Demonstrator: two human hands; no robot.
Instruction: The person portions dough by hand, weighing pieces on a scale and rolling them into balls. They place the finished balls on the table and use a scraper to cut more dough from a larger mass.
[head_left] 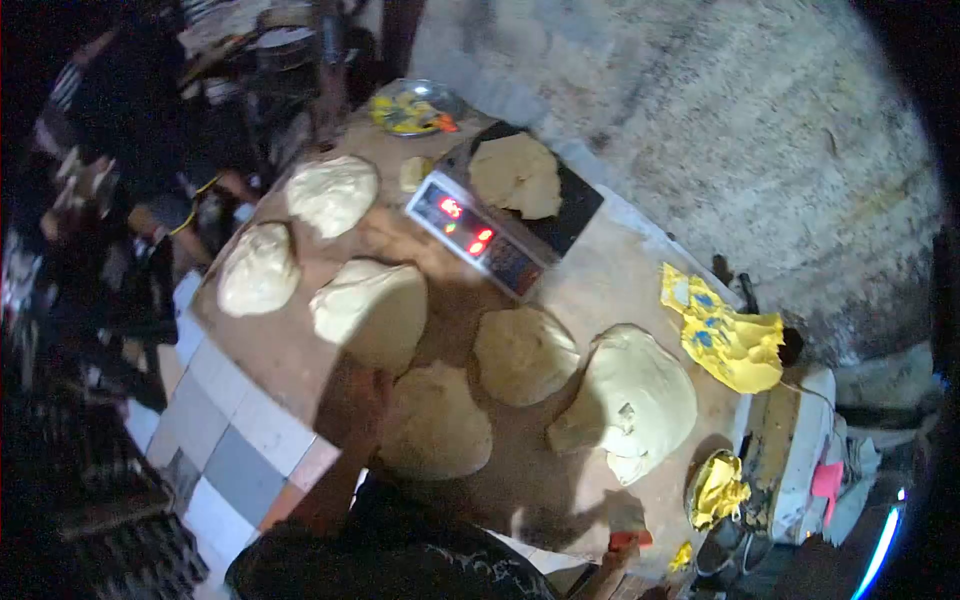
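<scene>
1. The scale shows red glowing digits, too blurred to read.
2. The left hand lies flat on a dough piece at the table's near edge.
3. The right hand is in shadow; its grip cannot be told.

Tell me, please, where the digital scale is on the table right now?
In the head view the digital scale sits at the table's far side, upper centre, with a dough piece on its platform and another dough lump to its left.

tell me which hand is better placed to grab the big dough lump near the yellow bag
Probably the right. The right hand sits at the table's near edge just below the big dough lump, while the left hand rests on a flatter dough piece farther from it.
</scene>
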